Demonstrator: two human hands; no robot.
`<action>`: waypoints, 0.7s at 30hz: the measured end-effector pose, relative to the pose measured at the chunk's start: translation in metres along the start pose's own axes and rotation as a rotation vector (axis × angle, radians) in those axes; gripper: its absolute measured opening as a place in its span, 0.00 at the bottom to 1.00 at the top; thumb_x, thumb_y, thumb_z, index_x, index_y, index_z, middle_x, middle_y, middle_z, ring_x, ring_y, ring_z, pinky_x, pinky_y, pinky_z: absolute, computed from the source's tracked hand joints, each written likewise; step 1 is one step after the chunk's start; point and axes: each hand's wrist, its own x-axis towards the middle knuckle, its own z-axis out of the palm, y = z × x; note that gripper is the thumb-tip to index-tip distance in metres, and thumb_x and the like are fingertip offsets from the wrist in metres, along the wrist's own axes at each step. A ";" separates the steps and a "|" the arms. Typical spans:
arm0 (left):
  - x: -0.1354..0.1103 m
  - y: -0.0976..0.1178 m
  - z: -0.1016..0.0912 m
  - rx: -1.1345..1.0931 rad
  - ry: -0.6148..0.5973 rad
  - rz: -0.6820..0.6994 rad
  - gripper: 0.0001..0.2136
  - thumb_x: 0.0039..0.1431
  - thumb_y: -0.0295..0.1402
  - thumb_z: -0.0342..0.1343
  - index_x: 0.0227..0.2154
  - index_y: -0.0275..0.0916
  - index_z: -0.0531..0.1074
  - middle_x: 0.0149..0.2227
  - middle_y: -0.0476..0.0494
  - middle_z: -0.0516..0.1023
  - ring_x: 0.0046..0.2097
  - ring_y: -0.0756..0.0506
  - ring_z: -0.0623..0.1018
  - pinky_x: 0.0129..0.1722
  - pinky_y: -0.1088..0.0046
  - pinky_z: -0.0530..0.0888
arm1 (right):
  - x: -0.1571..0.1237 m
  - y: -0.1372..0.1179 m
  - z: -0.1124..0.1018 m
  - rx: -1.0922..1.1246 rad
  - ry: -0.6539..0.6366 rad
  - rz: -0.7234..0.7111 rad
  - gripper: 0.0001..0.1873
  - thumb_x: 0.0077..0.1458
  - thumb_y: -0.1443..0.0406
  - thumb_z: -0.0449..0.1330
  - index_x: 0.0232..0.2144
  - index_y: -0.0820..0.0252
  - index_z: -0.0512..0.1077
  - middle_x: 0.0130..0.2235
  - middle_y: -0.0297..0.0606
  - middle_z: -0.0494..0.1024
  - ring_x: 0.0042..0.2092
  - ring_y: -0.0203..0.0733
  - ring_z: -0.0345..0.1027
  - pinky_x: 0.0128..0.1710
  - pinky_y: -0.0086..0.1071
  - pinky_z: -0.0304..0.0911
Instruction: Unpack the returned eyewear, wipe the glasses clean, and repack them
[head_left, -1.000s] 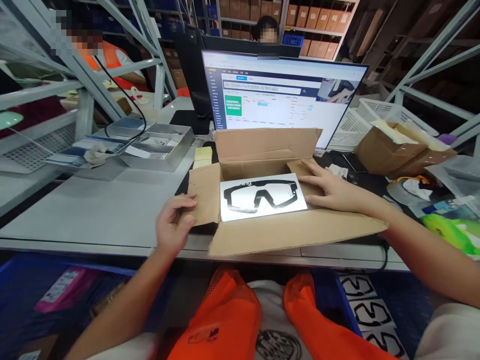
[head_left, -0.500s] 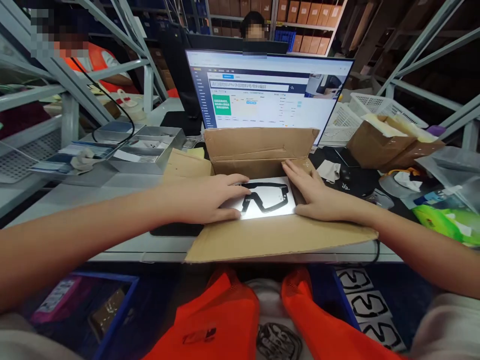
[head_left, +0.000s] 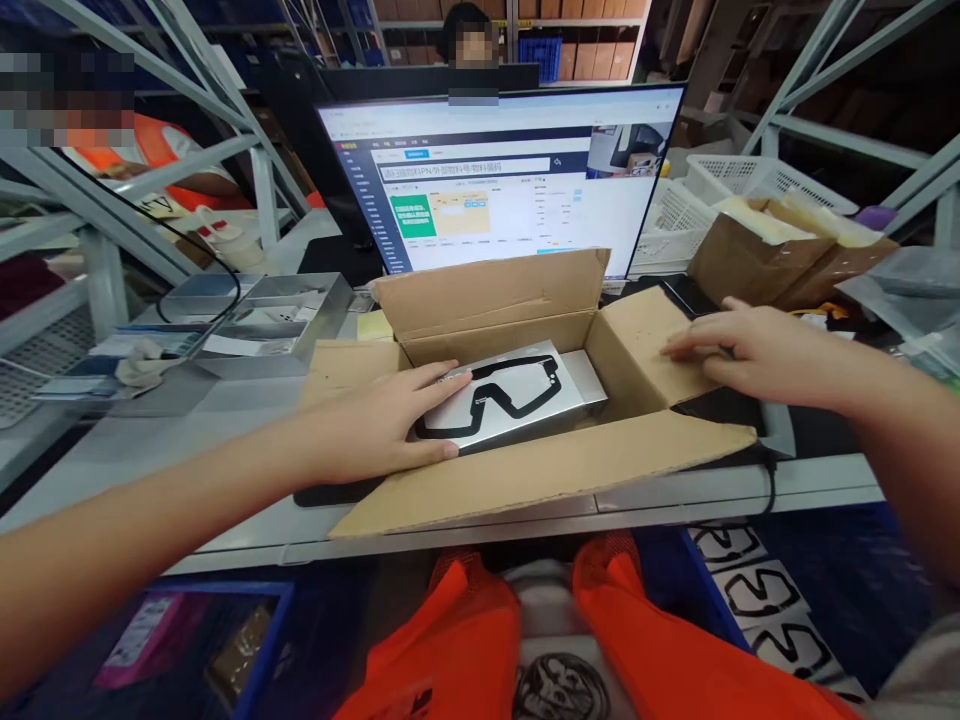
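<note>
An open brown cardboard carton stands on the desk in front of me with its flaps spread. Inside it, a white box printed with a black goggle outline lies at a slant. My left hand grips its left end, with the thumb at the near side and the fingers over the top. Another white box end shows beneath its right end. My right hand is over the carton's right flap, fingers apart and holding nothing; whether the fingertips touch the flap, I cannot tell.
Behind the carton stands a monitor. Grey trays with papers are on the left; white baskets and a brown paper bag on the right. Blue bins sit below the desk, one holding similar printed white boxes. Two people are beyond.
My right hand has left the white box and moved right, over the side flap. The white box has turned and tilted under my left hand, uncovering another white box end.
</note>
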 end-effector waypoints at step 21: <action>0.011 0.048 -0.050 -0.048 0.550 0.214 0.43 0.53 0.57 0.64 0.69 0.52 0.56 0.66 0.38 0.61 0.69 0.25 0.59 0.67 0.37 0.61 | 0.034 -0.089 0.005 -0.108 0.270 -0.246 0.59 0.46 0.52 0.69 0.74 0.50 0.47 0.65 0.51 0.65 0.63 0.69 0.62 0.61 0.59 0.64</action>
